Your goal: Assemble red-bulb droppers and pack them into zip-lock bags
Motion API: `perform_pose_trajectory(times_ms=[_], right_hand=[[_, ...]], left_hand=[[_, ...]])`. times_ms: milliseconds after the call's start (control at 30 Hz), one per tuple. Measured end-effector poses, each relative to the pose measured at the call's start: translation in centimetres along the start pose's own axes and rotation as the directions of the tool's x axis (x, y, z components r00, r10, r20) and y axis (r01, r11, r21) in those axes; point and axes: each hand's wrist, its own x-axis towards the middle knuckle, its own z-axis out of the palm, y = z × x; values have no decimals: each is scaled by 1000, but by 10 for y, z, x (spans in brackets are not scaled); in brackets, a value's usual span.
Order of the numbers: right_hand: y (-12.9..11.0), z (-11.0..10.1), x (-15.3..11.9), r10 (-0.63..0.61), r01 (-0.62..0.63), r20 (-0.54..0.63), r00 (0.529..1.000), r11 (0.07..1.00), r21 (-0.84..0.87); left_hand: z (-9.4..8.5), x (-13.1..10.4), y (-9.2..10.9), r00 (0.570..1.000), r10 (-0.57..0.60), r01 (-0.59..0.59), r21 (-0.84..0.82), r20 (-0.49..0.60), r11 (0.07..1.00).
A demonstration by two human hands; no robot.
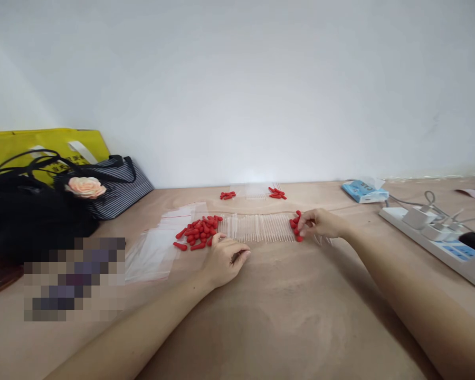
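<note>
Red pieces (198, 231) heap at the frame's centre-left, beside a row of clear tubes (257, 228) apparently laid parallel so their ends are easy to reach. The left hand (226, 259) curls loosely by the heap; I cannot tell whether its grip holds anything. Fingers of the right hand (319, 222) meet more red pieces (293, 224) at the row's right end, their grip likewise unclear. Behind the wood-toned worktop (269, 316) rises a pale wall (237, 95).

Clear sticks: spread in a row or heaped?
Spread: the clear sticks lie side by side, with red pieces at both ends of the row.
</note>
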Motion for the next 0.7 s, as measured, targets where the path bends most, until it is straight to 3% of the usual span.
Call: perform_pose_trajectory(times_ms=[67,200,400,500,567,633,700], right_hand=[[-3,-1,-1,-76,74,89,993,997,18],[-6,1,-1,-128,127,125,984,992,21],[-10,1,-2,-146,138,83,986,986,96],[-25,13,0,-118,120,-17,993,983,138],[-41,29,1,-145,163,-159,977,980,110],[-59,50,0,-270,301,-332,904,953,44],[-73,69,-2,-406,411,-402,821,908,-78]], left_hand=[[0,0,0,1000,-12,12,10,-6,1000],[3,-1,-4,994,-94,99,95,-56,991],[-3,5,-17,958,-249,280,274,-142,920],[-9,20,-23,942,-307,337,371,-139,865],[-10,32,-25,935,-337,352,423,-111,835],[-6,44,-27,925,-369,368,456,-91,810],[0,54,-28,918,-387,381,473,-89,794]])
